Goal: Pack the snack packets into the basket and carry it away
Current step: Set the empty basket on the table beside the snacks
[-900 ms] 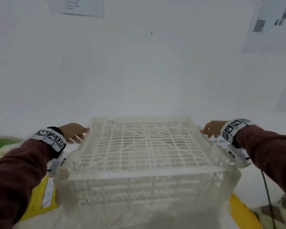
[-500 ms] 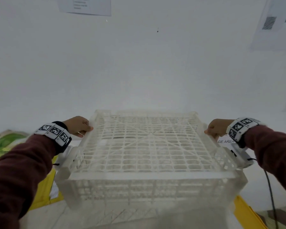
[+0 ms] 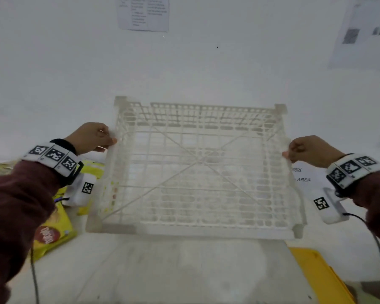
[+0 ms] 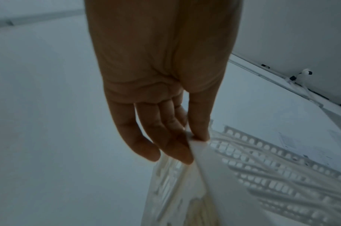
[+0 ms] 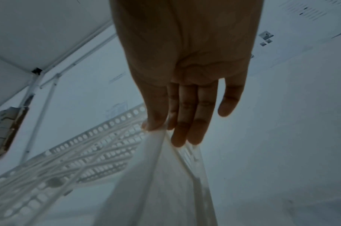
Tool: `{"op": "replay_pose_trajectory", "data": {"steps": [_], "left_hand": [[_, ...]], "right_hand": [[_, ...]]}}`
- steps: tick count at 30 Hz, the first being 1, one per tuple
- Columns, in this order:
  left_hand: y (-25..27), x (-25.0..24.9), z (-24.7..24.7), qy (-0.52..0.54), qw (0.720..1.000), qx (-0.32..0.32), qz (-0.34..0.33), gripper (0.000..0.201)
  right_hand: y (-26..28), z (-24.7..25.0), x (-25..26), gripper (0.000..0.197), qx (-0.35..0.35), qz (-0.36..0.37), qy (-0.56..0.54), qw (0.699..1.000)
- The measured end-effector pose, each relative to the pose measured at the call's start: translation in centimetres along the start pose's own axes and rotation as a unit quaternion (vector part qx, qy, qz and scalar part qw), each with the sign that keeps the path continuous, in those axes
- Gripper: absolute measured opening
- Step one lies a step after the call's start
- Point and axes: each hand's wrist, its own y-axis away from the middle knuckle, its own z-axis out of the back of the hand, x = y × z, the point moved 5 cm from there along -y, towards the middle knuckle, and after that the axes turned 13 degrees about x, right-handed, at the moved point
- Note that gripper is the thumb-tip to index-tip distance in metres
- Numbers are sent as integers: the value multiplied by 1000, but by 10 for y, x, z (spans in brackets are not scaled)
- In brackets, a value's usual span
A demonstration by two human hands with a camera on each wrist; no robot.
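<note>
**Basket held at both side rims**

My left hand [image 3: 90, 137] pinches the left rim of the white lattice basket [image 3: 195, 172]: thumb on the inner face, fingers [image 4: 165, 137] down the outer wall, seen plainly in the left wrist view. My right hand [image 3: 309, 151] pinches the right rim the same way, thumb inside, fingers [image 5: 187, 122] outside; the little finger stands clear of the plastic.

The basket sits in front of me between both hands, open side up, its grid floor with two crossing diagonal ribs showing. Whether it rests on the white table [image 3: 184, 270] or is just off it, I cannot tell. I see nothing lying inside it.

A yellow snack packet [image 3: 53, 233] with a red round logo lies on the table to the left of the basket, partly under my left sleeve. A second yellow packet [image 3: 92, 170] shows just beside the basket's left wall, behind the wrist camera. A yellow flat piece [image 3: 316, 275] lies at the near right; what it is, I cannot tell.

A printed sheet [image 3: 144, 13] hangs on the wall ahead. A label [image 3: 302, 175] reading "AREA" lies on the table under my right wrist.
</note>
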Motion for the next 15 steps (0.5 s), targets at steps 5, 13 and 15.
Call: {"op": "replay_pose_trajectory", "data": {"steps": [5,13,15], "left_hand": [[63,-9,-3,43,998,-34,-34,33],[146,-26,-15,229,973,-23,15,28],[158,-29,-12,224,974,16,42,44]], "right_hand": [[53,-8,10,20,-74,65,-54,994],[111,-23,19,47,66,64,-387,917],[123,-22,23,60,143,135,-498,844]]}}
